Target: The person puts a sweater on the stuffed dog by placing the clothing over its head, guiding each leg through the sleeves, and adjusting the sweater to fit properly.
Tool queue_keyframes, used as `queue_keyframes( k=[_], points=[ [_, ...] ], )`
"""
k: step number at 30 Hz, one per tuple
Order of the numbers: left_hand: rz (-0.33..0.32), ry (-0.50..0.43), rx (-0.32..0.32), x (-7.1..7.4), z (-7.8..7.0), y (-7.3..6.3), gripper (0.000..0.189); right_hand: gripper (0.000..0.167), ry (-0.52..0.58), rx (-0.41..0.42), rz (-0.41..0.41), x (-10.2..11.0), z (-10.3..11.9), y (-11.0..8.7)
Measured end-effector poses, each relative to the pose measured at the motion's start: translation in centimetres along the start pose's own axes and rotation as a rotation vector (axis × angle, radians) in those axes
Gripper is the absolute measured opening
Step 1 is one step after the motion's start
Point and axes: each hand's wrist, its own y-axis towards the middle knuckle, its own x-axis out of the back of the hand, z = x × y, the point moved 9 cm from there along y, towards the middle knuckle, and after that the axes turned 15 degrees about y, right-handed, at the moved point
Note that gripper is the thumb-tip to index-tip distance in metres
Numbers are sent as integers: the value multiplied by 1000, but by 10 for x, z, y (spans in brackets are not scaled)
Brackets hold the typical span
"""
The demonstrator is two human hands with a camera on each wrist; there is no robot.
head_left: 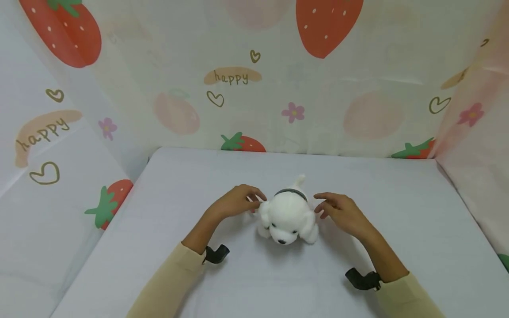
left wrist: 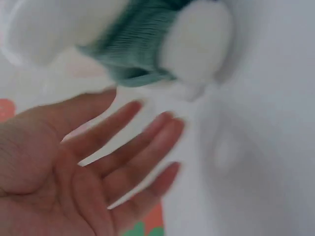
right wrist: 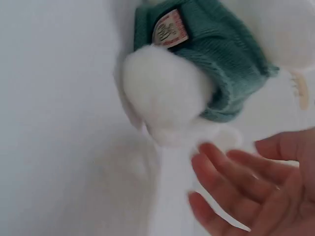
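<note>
A white plush dog (head_left: 285,218) stands in the middle of the table, its face toward the near side and its tail up at the back. In the left wrist view it wears a green knitted sweater (left wrist: 140,42); a small patch (right wrist: 170,29) shows on that sweater in the right wrist view. My left hand (head_left: 240,201) is beside the dog's left-side ear in the head view, fingers loosely spread and holding nothing. On the other side my right hand (head_left: 338,211) hovers close to the dog, fingers relaxed, with a gap between them and the fur.
A white cloth covers the table (head_left: 278,282). Behind it hangs a printed curtain (head_left: 318,88) with strawberries, hearts and flowers, and similar sheets stand at both sides. Black wrist mounts (head_left: 216,254) stick out from both forearms.
</note>
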Motion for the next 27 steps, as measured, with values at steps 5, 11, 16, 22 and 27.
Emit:
queue_keyframes(
  k=[5, 11, 16, 22, 27],
  points=[
    [-89, 12, 32, -6, 5, 21, 24, 27, -155, 40, -85, -5, 7, 19],
    [-179, 127, 51, -8, -3, 37, 11, 11, -349, 51, -177, -9, 13, 29],
    [-225, 216, 152, 0, 2, 35, 6, 9, -448, 9, -225, -1, 10, 28],
    [-209, 244, 174, -1, 0, 22, 13, 12, -377, 23, -183, -4, 7, 22],
    [-228, 184, 94, 1, -11, 0, 25, 15, -257, 114, -218, -1, 18, 0]
  ],
)
